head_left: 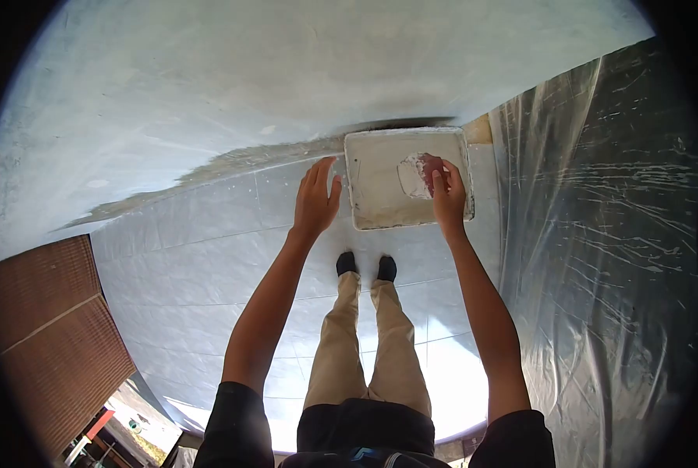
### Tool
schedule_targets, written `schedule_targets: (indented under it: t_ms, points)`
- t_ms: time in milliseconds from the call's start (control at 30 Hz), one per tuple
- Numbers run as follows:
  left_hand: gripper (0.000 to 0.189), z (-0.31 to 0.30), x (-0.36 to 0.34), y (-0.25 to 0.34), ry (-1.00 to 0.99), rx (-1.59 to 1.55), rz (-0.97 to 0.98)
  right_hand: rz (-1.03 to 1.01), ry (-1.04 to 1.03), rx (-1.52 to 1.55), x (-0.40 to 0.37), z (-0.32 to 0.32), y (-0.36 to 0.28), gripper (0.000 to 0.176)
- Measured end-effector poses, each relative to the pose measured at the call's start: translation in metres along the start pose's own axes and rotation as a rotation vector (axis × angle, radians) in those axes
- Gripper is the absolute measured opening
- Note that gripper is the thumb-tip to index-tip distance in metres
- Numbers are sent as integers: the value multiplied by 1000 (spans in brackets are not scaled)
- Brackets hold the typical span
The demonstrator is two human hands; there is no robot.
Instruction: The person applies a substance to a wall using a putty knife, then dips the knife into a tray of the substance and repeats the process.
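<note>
A broad pale grey-white wall [209, 86] with a mottled surface fills the upper part of the view, an uneven darker grey band [232, 165] running along part of its foot. Below it spreads a floor of large grey tiles [193, 265], bright with glare behind the person's legs. A crinkled sheet of clear plastic [598, 234], marked with pale streaks and spots, hangs along the right side, and a brown ribbed panel [53, 312] takes up the lower left. Between them stands the person, in beige trousers [400, 351] and a black short-sleeved top [364, 425], with both dark-covered feet [346, 264] on the tiles. Ahead of the feet, close to the foot of the wall, sits a rectangular off-white tray [380, 210] with rounded corners and a stained rim; what bears it is hidden. The left hand [314, 199] is just beside the tray's left edge, its fingers extended and its thumb apart from them. The right hand [449, 199] reaches over the right part of the tray, thumb and fingers pinching a dark red, rough-edged piece [433, 168] whose material is too small to tell. That piece is above the tray's inner surface, and against its left side shows an irregular whitish patch [411, 181]; whether this is a coated blade or a smear cannot be told.
</note>
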State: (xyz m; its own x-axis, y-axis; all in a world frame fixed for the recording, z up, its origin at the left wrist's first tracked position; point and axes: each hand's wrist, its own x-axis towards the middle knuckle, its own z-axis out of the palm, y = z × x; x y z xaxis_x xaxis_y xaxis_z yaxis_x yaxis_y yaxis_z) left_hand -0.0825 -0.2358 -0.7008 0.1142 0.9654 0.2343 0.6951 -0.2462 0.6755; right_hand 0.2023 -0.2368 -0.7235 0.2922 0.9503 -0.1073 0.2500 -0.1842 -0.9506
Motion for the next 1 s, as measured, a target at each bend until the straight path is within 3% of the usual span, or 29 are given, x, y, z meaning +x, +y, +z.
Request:
schedule_targets:
  t_ms: [100, 167, 400, 633, 1000]
  points:
    - [38, 31, -44, -20, -64, -36, -126, -26, -137, -159, -11, 9, 50, 32]
    - [38, 49, -71, -32, -93, -56, -191, -97, -121, -169, -19, 16, 71, 31]
    - [42, 91, -132, -48, -172, -138, -345, -264, -323, -400, -30, 28, 97, 28]
    - [46, 115, -151, -52, -146, -194, -382, -461, -452, -514, -36, 39, 99, 37]
    - [47, 123, -152, -47, -127, -218, -401, -534, -557, -550, -37, 40, 90, 41]
